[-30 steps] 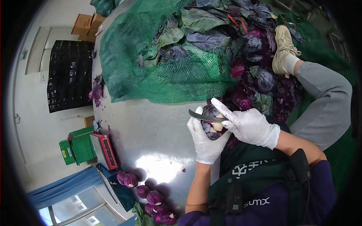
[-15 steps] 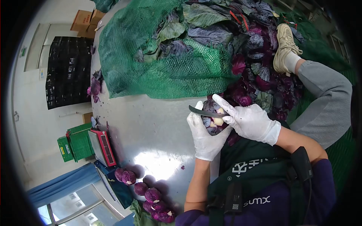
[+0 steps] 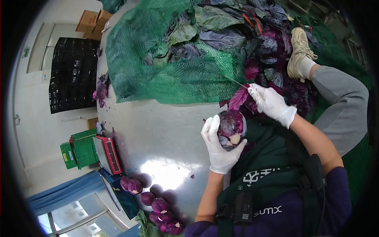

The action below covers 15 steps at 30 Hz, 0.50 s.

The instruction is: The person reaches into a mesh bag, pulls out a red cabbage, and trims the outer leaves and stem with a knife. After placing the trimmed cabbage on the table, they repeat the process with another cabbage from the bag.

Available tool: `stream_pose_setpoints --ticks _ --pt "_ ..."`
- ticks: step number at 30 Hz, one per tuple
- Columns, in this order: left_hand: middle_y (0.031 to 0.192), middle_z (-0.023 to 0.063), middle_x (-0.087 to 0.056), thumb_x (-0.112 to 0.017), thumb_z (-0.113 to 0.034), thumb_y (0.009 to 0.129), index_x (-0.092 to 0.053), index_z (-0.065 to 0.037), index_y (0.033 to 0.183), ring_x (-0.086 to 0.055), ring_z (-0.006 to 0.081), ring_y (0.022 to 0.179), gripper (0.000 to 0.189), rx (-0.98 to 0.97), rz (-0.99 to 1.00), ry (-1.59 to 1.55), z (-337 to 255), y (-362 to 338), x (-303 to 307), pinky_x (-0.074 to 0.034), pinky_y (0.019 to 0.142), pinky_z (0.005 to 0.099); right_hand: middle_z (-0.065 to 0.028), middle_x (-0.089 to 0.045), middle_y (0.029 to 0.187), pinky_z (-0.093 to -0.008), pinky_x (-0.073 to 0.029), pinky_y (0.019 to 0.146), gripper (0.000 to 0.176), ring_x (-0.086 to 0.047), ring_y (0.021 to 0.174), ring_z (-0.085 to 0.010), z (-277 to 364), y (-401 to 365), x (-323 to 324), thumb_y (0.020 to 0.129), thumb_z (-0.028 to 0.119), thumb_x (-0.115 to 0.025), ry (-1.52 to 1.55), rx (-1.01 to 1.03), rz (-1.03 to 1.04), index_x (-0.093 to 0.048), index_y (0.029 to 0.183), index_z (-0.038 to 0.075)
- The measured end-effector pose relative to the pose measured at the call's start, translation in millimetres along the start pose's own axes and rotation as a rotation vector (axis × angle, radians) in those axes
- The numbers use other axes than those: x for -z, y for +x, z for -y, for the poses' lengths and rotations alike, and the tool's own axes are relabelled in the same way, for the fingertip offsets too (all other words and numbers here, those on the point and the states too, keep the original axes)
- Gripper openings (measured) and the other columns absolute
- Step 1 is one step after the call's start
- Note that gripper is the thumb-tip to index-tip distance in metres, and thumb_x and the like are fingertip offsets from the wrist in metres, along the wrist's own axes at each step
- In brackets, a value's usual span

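Observation:
My left hand [image 3: 221,148], in a white glove, cups a red cabbage [image 3: 231,124] from below, its pale cut stem facing me. Closed around a knife is my right hand [image 3: 270,102], also gloved; the thin blade [image 3: 237,82] points up and left, seen nearly edge-on. A loose purple leaf [image 3: 238,98] hangs at the fingertips of that hand, just above the cabbage. The knife's handle is hidden in the glove.
A green mesh sack [image 3: 158,79] with cabbage leaves lies across the metal table [image 3: 158,126]. A heap of purple leaves [image 3: 272,51] rises beyond my right hand. Several trimmed cabbages [image 3: 160,205] sit at lower left, near a red scale [image 3: 107,155]. A black crate [image 3: 73,75] stands farther left.
The knife has moved from across the cabbage's stem to up and right, with a purple leaf now at my right fingertips. My left hand has turned the cabbage slightly.

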<state>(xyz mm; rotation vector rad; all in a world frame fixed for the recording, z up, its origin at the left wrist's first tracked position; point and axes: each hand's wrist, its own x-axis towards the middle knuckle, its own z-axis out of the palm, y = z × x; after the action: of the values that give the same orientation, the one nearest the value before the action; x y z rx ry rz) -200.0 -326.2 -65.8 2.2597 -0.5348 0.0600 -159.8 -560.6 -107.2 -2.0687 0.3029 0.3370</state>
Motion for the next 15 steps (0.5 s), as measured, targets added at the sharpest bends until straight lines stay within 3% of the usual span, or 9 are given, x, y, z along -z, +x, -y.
stream_pose_setpoints --ticks 1,4,5,7,9,10,11,15 --pt "0.144 0.0204 -0.039 -0.092 -0.004 0.066 -0.027 0.0 0.154 -0.046 0.033 0.134 0.11 0.092 -0.002 -0.128 3.6 -5.5 -1.5 -0.041 0.114 0.0435 -0.0133 -0.066 0.065 -0.0414 -0.053 0.065 0.049 -0.069 0.062 -0.0273 -3.8 4.2 -1.8 0.108 0.044 -0.046 0.115 -0.099 0.044 -0.057 0.143 0.012" --pt "0.145 0.0183 -0.038 -0.087 0.005 0.071 -0.016 -0.002 0.157 -0.049 0.028 0.131 0.111 0.225 -0.012 -0.361 16.7 -14.5 -10.1 -0.046 0.111 0.0408 -0.0112 -0.066 0.066 -0.0375 -0.052 0.065 0.05 -0.068 0.061 -0.0218 6.2 -7.3 -13.3 0.108 0.042 -0.047 0.322 -0.043 -0.048 -0.053 0.147 0.012" --pt "0.146 0.0176 -0.037 -0.085 0.008 0.073 -0.013 -0.003 0.157 -0.05 0.0263 0.13 0.112 0.248 -0.016 -0.412 19.3 -15.8 -11.6 -0.047 0.11 0.0399 -0.0131 -0.067 0.072 -0.0369 -0.054 0.067 0.056 -0.069 0.063 -0.0254 14.2 -16.0 -11.0 0.104 0.043 -0.057 0.356 -0.027 -0.056 -0.049 0.15 0.011" --pt "0.144 0.018 -0.039 -0.086 0.005 0.072 -0.017 -0.003 0.156 -0.05 0.0274 0.13 0.109 0.261 -0.063 -0.425 17.0 -16.3 -16.1 -0.046 0.109 0.0408 -0.0158 -0.071 0.08 -0.037 -0.056 0.07 0.069 -0.072 0.067 -0.0285 34.4 -42.9 -12.6 0.095 0.046 -0.068 0.22 0.208 -0.182 -0.046 0.15 0.011" --pt "0.14 0.0189 -0.039 -0.089 -0.001 0.069 -0.026 -0.001 0.154 -0.046 0.0318 0.13 0.106 0.276 -0.129 -0.476 14.9 -15.7 -22.3 -0.041 0.111 0.0434 -0.0167 -0.073 0.084 -0.04 -0.059 0.071 0.073 -0.074 0.072 -0.0322 46.7 -58.0 -23.4 0.088 0.045 -0.075 0.165 0.354 -0.135 -0.048 0.146 0.011" --pt "0.139 0.0191 -0.04 -0.089 -0.003 0.068 -0.028 0.0 0.153 -0.045 0.0332 0.13 0.105 0.272 -0.142 -0.471 14.0 -14.3 -24.2 -0.04 0.111 0.0441 -0.0157 -0.074 0.089 -0.0412 -0.06 0.068 0.065 -0.074 0.076 -0.0332 65.6 -66.0 -14.3 0.087 0.041 -0.076 0.049 0.258 0.01 -0.053 0.139 0.01" --pt "0.138 0.0193 -0.04 -0.09 -0.005 0.067 -0.031 0.0 0.152 -0.044 0.0345 0.13 0.104 0.269 -0.156 -0.465 12.9 -12.9 -26.0 -0.038 0.112 0.0448 -0.0144 -0.074 0.089 -0.041 -0.059 0.063 0.053 -0.074 0.074 -0.0333 64.2 -68.4 -22.2 0.087 0.038 -0.076 -0.011 0.327 -0.034 -0.058 0.129 0.01" --pt "0.138 0.0196 -0.039 -0.09 -0.004 0.067 -0.032 0.0 0.151 -0.043 0.0348 0.13 0.103 0.273 -0.16 -0.389 13.6 -14.4 -25.3 -0.038 0.11 0.0449 -0.0163 -0.073 0.087 -0.0411 -0.058 0.06 0.037 -0.072 0.071 -0.0351 57.7 -64.8 -26.2 0.088 0.024 -0.072 0.135 0.42 -0.045 -0.06 0.118 0.008"
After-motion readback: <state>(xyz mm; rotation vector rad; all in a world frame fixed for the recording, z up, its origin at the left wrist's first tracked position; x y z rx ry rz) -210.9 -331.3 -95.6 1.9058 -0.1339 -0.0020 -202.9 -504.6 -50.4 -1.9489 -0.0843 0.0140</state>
